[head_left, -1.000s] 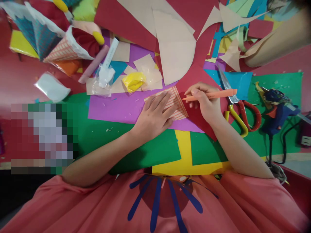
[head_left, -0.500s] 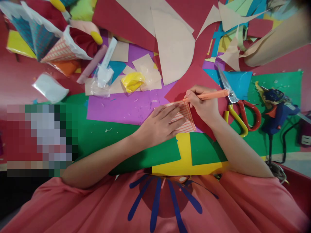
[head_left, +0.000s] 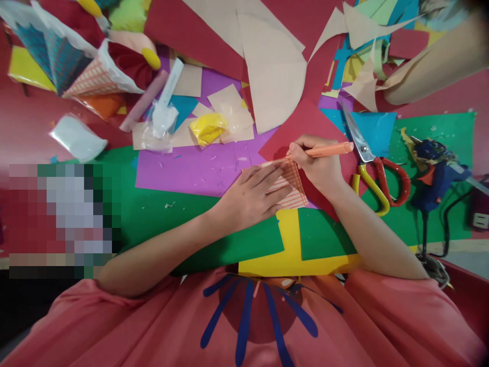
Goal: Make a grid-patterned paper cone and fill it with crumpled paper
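Observation:
My right hand [head_left: 319,165] grips an orange marker [head_left: 331,149], its tip on the upper edge of a pale paper piece [head_left: 296,196] drawn with orange lines. Some of those lines cross near the piece's right side. My left hand [head_left: 257,196] lies flat over this piece, fingers outstretched, and covers much of it. Beneath them are red paper [head_left: 301,127] and a purple sheet [head_left: 175,171]. Scissors [head_left: 364,150] with red and yellow handles lie just right of my right hand.
A blue glue gun [head_left: 435,186] lies at the right on green paper [head_left: 160,204]. At the upper left are paper cones [head_left: 97,74] with line patterns, a white marker [head_left: 171,81] and a yellow packet [head_left: 208,128]. Beige paper pieces [head_left: 273,71] spread across the back.
The orange marker and my right hand have shifted slightly left along the paper's upper edge. My left hand stays in place.

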Motion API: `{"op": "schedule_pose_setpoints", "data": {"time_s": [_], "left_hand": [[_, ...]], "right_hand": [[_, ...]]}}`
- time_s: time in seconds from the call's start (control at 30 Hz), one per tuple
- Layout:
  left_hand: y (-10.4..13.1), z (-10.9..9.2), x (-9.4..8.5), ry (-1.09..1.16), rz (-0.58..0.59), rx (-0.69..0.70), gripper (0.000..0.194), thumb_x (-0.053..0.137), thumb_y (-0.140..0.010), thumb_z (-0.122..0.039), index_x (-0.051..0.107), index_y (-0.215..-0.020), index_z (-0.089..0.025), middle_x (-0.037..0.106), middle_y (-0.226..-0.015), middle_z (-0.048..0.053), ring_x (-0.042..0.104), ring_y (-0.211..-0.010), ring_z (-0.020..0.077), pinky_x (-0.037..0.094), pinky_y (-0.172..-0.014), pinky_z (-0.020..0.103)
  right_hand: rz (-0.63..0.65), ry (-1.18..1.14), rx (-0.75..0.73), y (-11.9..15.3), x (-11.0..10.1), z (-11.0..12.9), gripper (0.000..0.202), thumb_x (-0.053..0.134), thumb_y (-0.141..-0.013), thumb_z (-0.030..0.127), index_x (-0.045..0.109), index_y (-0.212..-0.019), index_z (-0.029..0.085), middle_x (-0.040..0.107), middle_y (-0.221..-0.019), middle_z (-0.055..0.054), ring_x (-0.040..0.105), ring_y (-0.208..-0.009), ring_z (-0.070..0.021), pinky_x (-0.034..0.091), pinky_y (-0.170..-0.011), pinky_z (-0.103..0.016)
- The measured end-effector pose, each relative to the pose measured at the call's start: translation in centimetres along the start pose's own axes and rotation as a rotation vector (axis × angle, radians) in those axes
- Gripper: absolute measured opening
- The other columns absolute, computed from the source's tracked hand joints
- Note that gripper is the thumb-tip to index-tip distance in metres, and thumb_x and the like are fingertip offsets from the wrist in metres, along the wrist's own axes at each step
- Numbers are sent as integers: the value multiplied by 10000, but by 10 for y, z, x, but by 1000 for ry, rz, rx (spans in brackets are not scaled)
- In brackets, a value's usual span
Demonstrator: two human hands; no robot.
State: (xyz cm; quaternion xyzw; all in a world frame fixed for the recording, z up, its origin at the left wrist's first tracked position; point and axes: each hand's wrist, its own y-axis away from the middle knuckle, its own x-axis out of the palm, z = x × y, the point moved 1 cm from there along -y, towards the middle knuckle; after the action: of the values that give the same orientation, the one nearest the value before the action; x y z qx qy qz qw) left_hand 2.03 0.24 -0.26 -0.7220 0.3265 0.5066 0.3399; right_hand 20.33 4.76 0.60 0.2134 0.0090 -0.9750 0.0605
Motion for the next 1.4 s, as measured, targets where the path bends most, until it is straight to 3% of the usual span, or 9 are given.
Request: {"op": "schedule_pose_setpoints", "data": {"time_s": [0.27, 0.47, 0.77, 1.13, 1.4], "left_hand": [[0, 0, 1, 24, -50, 2, 367, 414, -969, -374, 551, -1268, -213, 536, -1386, 153, 459, -1346, 291, 421, -1043, 450], [1, 0, 2, 36, -15, -13, 359, 447, -957, -379, 548, -1272, -241, 519, -1409, 127, 433, -1369, 273, 406, -1073, 455], [0, 5, 2, 44, -125, -55, 362, 503, -934, -299, 527, -1282, -201, 500, -1412, 179, 472, -1332, 310, 417, -1059, 476], [0, 5, 3, 97, -92, -84, 363, 486, -937, -283, 534, -1288, -203, 494, -1406, 176, 438, -1349, 328, 390, -1073, 524], [1, 6, 4, 107, -99, -93, 352, 482, -939, -285, 546, -1278, -219, 517, -1369, 162, 429, -1354, 306, 383, -1085, 512]], "right_hand": [[25, -27, 8, -1, 0, 0, 280, 513, -807, 202, 388, -557, 192, 414, -546, 35, 370, -536, -74, 287, -516, -252], [21, -104, 47, -1, 0, 0, 283, 515, -775, 153, 381, -530, 201, 397, -509, 53, 366, -495, -69, 288, -490, -248], [-17, -25, -59, -1, -1, -1, 275, 528, -856, 230, 483, -588, 187, 464, -543, 45, 410, -517, -71, 315, -520, -252], [16, -10, -33, -2, 2, 1, 214, 591, -847, 282, 599, -661, 177, 621, -627, 14, 524, -589, -93, 374, -552, -248], [51, 28, -72, -2, 0, -1, 285, 552, -849, 270, 494, -588, 171, 474, -547, 38, 402, -533, -70, 298, -527, -248]]}}
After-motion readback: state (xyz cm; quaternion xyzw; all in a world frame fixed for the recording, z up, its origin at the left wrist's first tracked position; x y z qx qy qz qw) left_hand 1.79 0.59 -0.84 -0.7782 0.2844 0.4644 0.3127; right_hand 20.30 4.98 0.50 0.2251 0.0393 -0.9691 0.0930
